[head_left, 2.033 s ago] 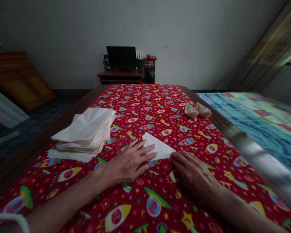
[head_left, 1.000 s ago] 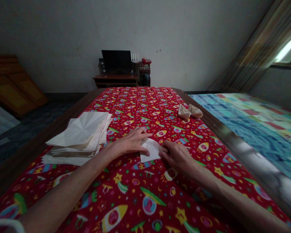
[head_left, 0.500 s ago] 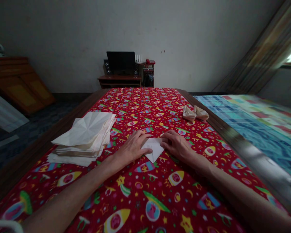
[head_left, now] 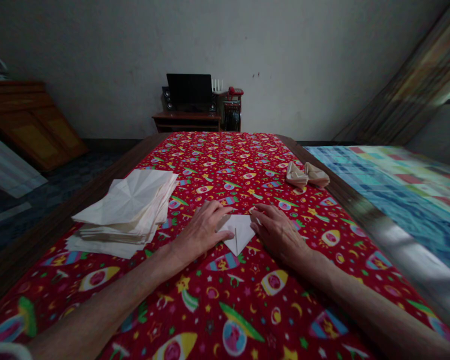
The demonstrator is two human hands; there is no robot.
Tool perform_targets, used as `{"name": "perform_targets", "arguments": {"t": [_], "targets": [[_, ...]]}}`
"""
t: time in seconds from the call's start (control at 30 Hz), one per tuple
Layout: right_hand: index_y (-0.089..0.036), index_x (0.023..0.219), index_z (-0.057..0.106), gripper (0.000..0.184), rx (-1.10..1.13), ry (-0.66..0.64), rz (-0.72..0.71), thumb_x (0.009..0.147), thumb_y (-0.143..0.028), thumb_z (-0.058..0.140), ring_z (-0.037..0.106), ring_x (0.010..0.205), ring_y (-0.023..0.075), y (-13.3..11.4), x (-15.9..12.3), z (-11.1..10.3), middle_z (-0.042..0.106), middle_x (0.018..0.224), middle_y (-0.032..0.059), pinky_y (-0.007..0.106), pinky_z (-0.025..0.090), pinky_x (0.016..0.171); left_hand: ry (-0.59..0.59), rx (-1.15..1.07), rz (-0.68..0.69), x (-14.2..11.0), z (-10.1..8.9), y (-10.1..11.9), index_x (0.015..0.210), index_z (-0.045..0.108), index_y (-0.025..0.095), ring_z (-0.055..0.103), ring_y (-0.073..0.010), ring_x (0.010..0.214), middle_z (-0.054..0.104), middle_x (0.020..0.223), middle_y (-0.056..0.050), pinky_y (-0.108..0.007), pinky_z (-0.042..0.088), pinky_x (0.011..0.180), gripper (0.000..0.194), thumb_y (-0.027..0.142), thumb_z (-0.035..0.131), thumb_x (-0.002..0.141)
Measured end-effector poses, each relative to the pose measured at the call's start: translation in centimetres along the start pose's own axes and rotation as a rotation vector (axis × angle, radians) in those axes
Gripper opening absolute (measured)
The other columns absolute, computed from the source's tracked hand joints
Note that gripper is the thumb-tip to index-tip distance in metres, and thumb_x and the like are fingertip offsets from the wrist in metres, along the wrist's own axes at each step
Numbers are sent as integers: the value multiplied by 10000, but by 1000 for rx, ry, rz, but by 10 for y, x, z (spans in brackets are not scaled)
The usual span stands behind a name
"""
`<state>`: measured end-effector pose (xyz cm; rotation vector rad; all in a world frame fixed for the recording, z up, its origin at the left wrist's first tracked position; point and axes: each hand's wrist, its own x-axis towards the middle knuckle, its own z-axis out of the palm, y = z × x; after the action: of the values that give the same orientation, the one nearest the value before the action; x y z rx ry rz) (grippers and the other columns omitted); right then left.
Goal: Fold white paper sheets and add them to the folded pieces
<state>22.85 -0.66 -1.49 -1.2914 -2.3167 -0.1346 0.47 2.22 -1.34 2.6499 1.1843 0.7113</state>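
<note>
A small white folded paper [head_left: 239,231], pointing toward me, lies on the red patterned tablecloth [head_left: 225,300]. My left hand [head_left: 201,232] rests on its left side with fingers stretched flat, pressing the paper down. My right hand [head_left: 278,231] lies flat on its right edge, fingers extended along the fold. Both hands touch the paper and neither lifts it.
A stack of creased white sheets [head_left: 129,209] sits to the left. Two beige folded paper pieces [head_left: 306,175] lie at the far right near the table's wooden edge [head_left: 345,195]. A bed with a checked cover [head_left: 390,185] stands to the right, and a small desk [head_left: 187,119] at the wall.
The paper was a wider triangle two seconds ago; it is now folded narrower with its point toward me. Both hands moved forward and now flank it, pressing it flat.
</note>
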Motion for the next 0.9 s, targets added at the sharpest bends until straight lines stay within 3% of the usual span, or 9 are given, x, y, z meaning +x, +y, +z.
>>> {"name": "perform_targets", "arguments": {"t": [0.17, 0.47, 0.9], "targets": [[-159, 1031, 582, 184, 10, -46, 10, 905, -222, 465, 539, 1002, 240, 0, 1, 0, 576, 1118, 142, 389, 470, 816, -24, 46, -50, 2, 2, -3, 1254, 471, 187, 479, -255, 1080, 527, 1133, -71, -403, 425, 924, 602, 345, 718, 729], [-167, 942, 591, 143, 32, -108, 7, 906, -259, 487, 509, 1004, 219, -1, 3, -3, 580, 1096, 103, 382, 434, 844, -57, 54, -70, 7, 2, -6, 1185, 567, 210, 524, -236, 978, 539, 1015, -45, -371, 452, 867, 535, 401, 722, 709], [-179, 1057, 579, 209, 76, -55, -12, 892, -287, 510, 502, 972, 230, 5, 0, 3, 558, 1095, 108, 382, 437, 833, -88, -21, -176, 11, -6, 5, 1163, 589, 230, 570, -213, 966, 558, 1031, -35, -328, 463, 850, 514, 327, 739, 681]]}}
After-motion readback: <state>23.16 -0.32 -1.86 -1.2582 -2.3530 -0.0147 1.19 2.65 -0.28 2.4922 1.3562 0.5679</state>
